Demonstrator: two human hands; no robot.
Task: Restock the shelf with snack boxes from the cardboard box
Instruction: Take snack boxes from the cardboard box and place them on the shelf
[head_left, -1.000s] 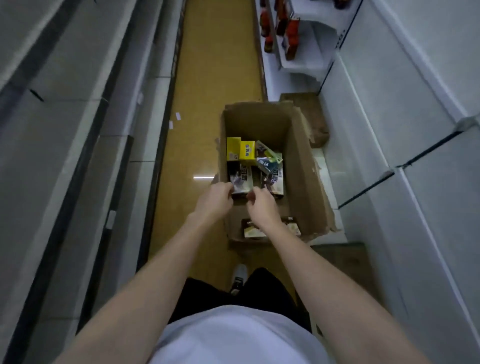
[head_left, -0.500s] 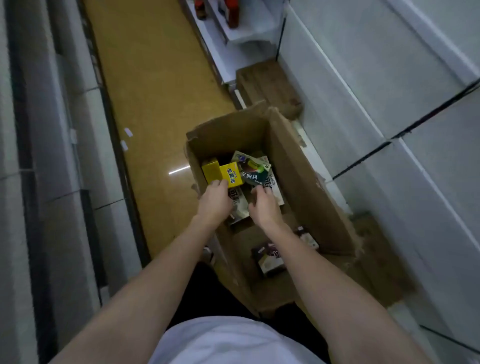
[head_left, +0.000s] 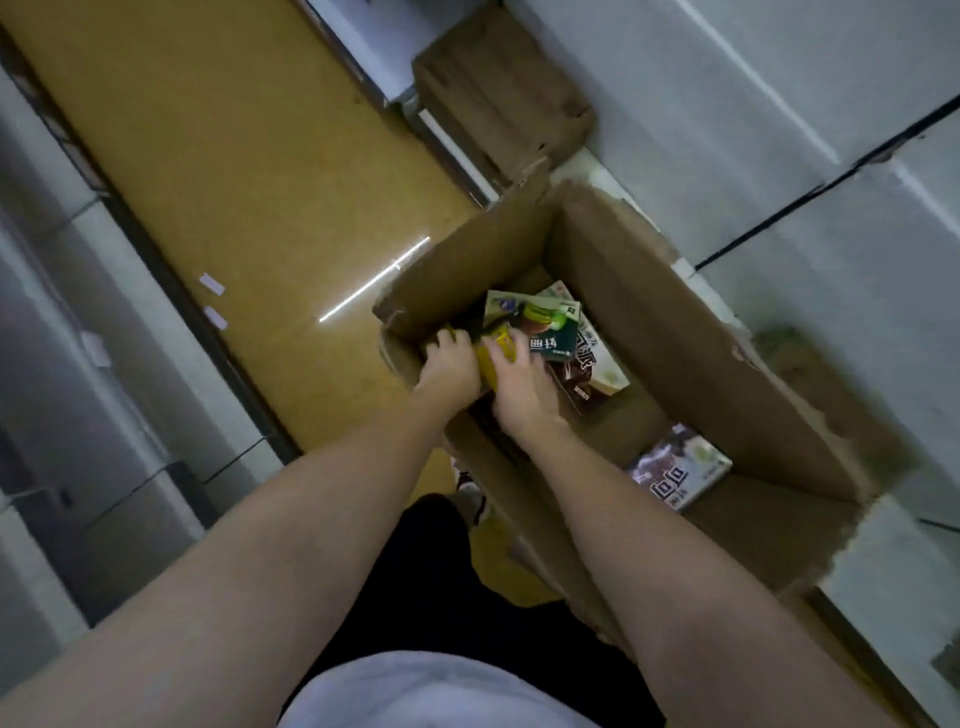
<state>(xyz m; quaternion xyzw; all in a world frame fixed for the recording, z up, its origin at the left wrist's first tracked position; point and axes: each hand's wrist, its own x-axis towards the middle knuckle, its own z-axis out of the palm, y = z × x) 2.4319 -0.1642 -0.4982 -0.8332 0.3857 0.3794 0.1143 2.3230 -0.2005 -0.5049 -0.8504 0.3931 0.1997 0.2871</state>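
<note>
An open cardboard box stands on the floor beside the white shelf on the right. Inside it lie several snack boxes: a green one, a brown and cream one, and a purple-white one near the close end. Both hands are down in the box's far left corner. My left hand and my right hand close around a yellow snack box from either side. Most of the yellow box is hidden by my fingers.
A yellow-brown aisle floor runs along the left of the box. Grey shelving lines the far left. A folded piece of brown cardboard lies beyond the box against the right shelf base. My dark trousers and a shoe are below.
The view has swung and moved closer to the box. Both hands shifted from the dark boxes to the yellow box and closed on it.
</note>
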